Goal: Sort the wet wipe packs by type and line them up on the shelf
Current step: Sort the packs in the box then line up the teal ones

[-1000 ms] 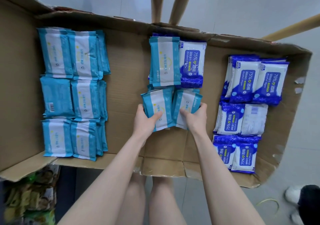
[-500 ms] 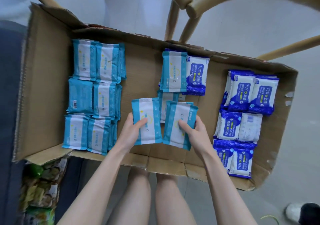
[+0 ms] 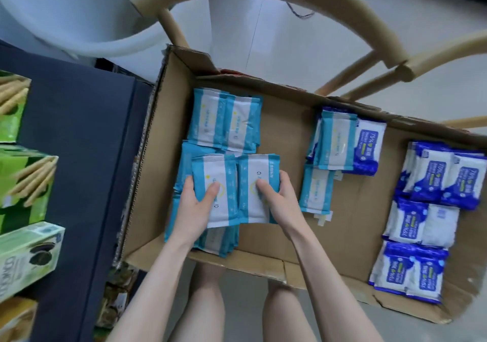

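Note:
A flat cardboard box (image 3: 284, 130) holds wet wipe packs. Light blue packs (image 3: 226, 125) are stacked in rows at its left side. My left hand (image 3: 196, 204) grips one light blue pack (image 3: 218, 180) and my right hand (image 3: 279, 199) grips another light blue pack (image 3: 254, 180), both held just over the left stack. In the middle lie more light blue packs (image 3: 334, 141), one dark blue alcohol pack (image 3: 367, 147) and a single light blue pack (image 3: 315, 191). Dark blue packs (image 3: 442, 180) fill the right side in rows.
A wooden chair frame (image 3: 342, 4) curves behind the box. A dark blue surface (image 3: 79, 136) lies left of the box, with green snack boxes (image 3: 23, 178) on the far left. My bare legs show below the box's front edge.
Both hands lifted a light blue pack each from the middle pile and carried them left over the light blue stack. The camera view swung left too.

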A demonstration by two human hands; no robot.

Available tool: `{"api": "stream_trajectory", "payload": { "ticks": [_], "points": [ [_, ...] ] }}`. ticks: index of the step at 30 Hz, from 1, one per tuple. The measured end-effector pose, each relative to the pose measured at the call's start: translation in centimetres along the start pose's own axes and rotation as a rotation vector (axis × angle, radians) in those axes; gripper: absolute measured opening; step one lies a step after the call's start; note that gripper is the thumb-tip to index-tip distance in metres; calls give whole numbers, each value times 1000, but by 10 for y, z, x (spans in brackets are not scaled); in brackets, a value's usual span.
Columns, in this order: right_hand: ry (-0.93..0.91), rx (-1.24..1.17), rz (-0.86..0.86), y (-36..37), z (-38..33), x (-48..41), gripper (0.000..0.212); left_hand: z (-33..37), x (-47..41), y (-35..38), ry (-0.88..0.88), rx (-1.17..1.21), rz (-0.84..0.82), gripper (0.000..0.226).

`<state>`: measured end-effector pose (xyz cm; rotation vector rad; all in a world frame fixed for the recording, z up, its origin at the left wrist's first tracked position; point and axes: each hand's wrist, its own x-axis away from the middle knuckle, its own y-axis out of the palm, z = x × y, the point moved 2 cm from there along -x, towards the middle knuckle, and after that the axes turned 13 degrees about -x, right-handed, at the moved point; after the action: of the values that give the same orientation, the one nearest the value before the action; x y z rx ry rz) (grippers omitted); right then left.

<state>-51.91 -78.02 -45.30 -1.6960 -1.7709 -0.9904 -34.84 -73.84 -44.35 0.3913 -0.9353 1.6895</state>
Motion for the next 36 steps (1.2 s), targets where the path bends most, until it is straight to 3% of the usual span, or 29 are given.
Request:
{"api": "stream_trajectory", "payload": {
  "ticks": [12, 16, 21, 29, 36],
  "points": [
    [-353, 225, 278, 84, -24, -110, 36, 42, -155, -37, 209, -332, 7, 28],
    [-333, 607, 356, 94, -20, -132, 69, 36, -176, -24, 190, -513, 43, 70],
    [-255, 641, 237, 90, -12, -136, 79, 21, -181, -27, 160, -389, -44, 77],
    [-219, 763, 216, 82, -24, -134, 77, 24, -175, -34, 89, -420, -33, 72],
    [-390, 868, 222, 70, -44, -91, 48, 60, -122, -48, 328, -667, 3, 49]
  ]
}}
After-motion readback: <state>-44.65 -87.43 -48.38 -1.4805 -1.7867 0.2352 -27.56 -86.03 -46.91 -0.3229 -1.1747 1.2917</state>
